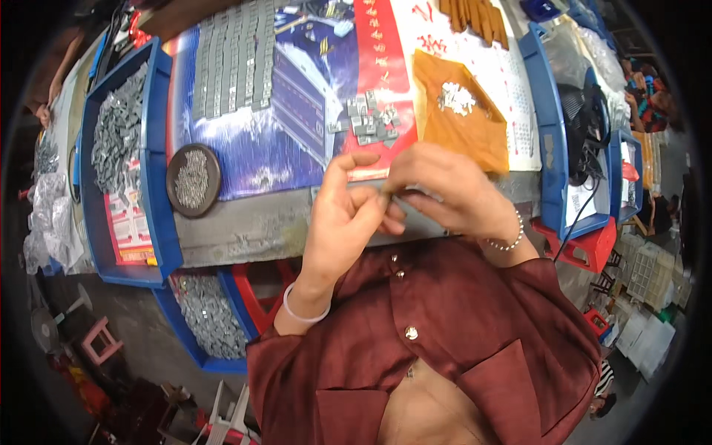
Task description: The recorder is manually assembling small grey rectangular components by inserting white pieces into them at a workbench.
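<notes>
My left hand [347, 204] and my right hand [445, 184] meet above the near edge of the table, fingers pinched together. Between the fingertips is something small and dark that I cannot make out. Just beyond them lies a loose cluster of small grey parts [363, 124] on a red and blue printed sheet [297, 141]. To the right of the cluster, an orange-brown plastic sheet [482, 144] carries a little pile of small white pieces [456, 99]. A round dark dish [175, 194] of tiny metal pieces stands left of my hands.
Rows of grey parts [233, 63] line the far left of the sheet. A blue bin [165, 222] with grey parts flanks the table at left; another [204, 319] sits below. On the right stand a blue bin [550, 126] with black cables and a red stool [593, 248]. Brown strips [475, 21] lie far back.
</notes>
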Tool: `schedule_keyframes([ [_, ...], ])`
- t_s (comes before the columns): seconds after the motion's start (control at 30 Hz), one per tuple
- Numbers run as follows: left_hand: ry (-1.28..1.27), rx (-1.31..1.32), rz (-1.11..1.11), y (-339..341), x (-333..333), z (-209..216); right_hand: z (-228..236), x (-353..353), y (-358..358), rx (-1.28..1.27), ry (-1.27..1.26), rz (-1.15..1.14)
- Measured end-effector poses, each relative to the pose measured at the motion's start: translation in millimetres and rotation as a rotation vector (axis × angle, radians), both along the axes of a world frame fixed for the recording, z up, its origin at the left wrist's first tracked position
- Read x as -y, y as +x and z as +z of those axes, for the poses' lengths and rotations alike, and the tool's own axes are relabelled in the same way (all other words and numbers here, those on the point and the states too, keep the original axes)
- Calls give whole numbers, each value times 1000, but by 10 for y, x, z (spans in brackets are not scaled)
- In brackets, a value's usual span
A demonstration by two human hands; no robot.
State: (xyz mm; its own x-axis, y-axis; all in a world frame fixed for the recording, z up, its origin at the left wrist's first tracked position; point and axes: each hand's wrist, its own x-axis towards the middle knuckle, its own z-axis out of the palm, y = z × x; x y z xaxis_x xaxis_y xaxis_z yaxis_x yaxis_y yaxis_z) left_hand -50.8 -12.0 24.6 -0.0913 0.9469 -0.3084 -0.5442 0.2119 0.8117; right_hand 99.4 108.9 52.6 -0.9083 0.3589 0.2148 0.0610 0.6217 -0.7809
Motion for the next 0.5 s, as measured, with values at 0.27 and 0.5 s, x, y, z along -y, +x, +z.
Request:
schedule_keyframes([
  [0.27, 18, -107, -18, -340, 66, 230, 262, -170, -394, 4, 151, 235],
  [0.5, 439, -973, 766, -750, 38, 788, -38, -999, -1102, -73, 231, -67],
])
